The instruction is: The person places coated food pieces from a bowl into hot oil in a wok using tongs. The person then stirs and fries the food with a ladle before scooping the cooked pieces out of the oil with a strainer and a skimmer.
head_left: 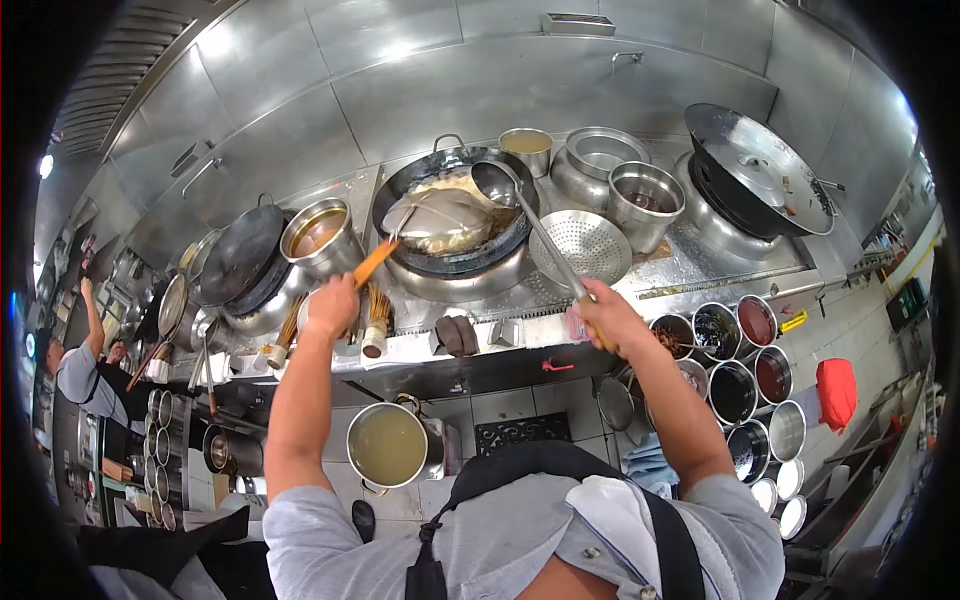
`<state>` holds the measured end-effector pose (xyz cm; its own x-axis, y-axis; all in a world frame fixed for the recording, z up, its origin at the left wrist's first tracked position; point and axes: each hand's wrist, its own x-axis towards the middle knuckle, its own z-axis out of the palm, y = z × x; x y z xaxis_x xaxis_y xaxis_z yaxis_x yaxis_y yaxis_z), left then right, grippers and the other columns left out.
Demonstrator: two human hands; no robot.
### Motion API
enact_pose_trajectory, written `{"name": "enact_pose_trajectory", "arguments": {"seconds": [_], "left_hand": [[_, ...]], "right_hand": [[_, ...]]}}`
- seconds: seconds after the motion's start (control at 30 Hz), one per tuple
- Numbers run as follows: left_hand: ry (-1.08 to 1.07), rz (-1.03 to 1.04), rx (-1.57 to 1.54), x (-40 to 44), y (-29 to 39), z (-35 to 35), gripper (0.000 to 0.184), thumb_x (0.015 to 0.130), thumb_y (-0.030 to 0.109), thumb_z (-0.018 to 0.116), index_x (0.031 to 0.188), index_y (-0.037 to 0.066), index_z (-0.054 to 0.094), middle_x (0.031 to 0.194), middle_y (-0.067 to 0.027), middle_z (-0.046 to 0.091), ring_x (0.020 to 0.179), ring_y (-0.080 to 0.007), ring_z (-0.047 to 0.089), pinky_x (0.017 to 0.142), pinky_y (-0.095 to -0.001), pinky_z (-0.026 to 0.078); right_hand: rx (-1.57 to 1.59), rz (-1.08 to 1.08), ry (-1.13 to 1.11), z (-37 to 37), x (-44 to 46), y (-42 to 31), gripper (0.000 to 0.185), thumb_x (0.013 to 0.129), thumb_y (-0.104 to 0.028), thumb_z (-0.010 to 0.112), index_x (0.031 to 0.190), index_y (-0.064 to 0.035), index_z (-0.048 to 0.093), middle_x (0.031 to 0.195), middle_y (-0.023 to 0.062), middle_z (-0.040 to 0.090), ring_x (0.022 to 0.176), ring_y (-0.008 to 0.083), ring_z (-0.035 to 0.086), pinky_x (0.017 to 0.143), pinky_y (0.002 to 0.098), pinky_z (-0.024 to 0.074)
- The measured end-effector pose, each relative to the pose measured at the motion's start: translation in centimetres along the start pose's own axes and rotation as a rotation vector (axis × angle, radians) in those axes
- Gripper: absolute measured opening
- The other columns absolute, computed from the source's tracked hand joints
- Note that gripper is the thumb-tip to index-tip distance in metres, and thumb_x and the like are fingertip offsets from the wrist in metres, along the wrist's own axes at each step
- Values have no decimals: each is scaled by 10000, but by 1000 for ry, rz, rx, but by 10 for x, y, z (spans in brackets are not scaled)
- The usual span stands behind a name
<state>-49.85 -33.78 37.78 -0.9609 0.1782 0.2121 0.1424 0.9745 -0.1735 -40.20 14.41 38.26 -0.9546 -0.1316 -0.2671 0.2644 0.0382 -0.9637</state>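
My left hand (338, 304) is closed around the orange wooden handle of a strainer (440, 214). The strainer's wide, greyish round head covers the middle of a dark wok (387, 212). Yellowish, frothy contents (478, 243) show around its edge. My right hand (608, 316) grips the wooden end of a long metal ladle (545, 236). The ladle's dark bowl lies over the wok's far right side, beside the strainer's head. What lies under the strainer is hidden.
Metal pots and a perforated bowl (582, 250) stand right of the wok. A pot of brown liquid (318, 234) and bamboo brushes (377, 325) are at left. Seasoning containers (733, 392) stand lower right; a stockpot (388, 446) sits below. A person (88, 375) works at far left.
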Motion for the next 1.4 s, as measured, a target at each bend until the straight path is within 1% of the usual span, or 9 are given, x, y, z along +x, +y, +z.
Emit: {"name": "enact_pose_trajectory", "arguments": {"seconds": [0.2,0.3,0.4,0.43,0.73,1.03,1.13,1.3,1.4], "left_hand": [[-160,123,200,56,10,-104,227,850,142,545,924,18,720,976,-234,709,894,-366,707,767,-465,567],[-247,156,217,77,13,-131,239,837,129,543,921,-1,725,960,-230,711,854,-363,713,769,-454,568],[-418,44,90,83,29,-164,230,840,119,538,872,-36,705,911,-243,705,783,-351,720,686,-455,580],[-548,-101,6,85,35,-178,222,872,121,530,880,-59,659,834,-210,686,687,-315,709,572,-434,581],[-780,-304,-882,65,3,-144,288,987,139,528,1230,0,461,810,-159,671,561,-227,640,511,-381,577],[-689,-345,-1491,14,62,-65,264,954,105,578,1167,-7,471,900,-168,660,621,-163,598,532,-303,524],[-694,-378,-1682,14,86,-46,207,959,102,577,1112,-1,484,893,-137,641,634,-150,585,554,-291,518],[-675,-399,-1819,11,97,-41,206,958,106,581,1112,-1,496,891,-105,627,650,-126,554,562,-270,497],[-661,-370,-1886,6,94,-38,213,951,111,592,1103,-5,499,882,-97,622,649,-119,549,552,-259,487]], "right_hand": [[123,89,-23,21,71,-7,325,903,-91,585,1209,-49,484,695,20,518,498,115,481,402,263,394],[151,131,-52,23,78,-23,130,913,-103,596,986,-74,492,704,22,537,502,112,500,396,270,414],[213,147,-68,22,86,-26,107,917,-100,598,939,-78,495,709,22,546,505,108,511,388,271,418],[238,148,-82,20,89,-25,103,919,-98,598,934,-78,498,711,22,549,506,106,515,386,271,419],[380,152,-101,4,88,-9,174,916,-97,629,1000,-108,477,720,27,562,494,98,513,376,249,396],[470,119,-40,40,75,5,219,900,-73,625,1019,-101,442,730,24,519,518,123,504,400,293,418],[555,102,-91,76,74,9,349,874,-39,664,1079,-112,391,752,30,520,522,118,500,406,282,408],[740,154,-305,69,95,16,287,883,-37,643,1096,-94,458,736,31,517,502,121,487,403,290,409],[416,0,-257,42,103,32,378,883,-35,638,1213,-76,458,733,33,509,473,113,466,370,288,364]]}}
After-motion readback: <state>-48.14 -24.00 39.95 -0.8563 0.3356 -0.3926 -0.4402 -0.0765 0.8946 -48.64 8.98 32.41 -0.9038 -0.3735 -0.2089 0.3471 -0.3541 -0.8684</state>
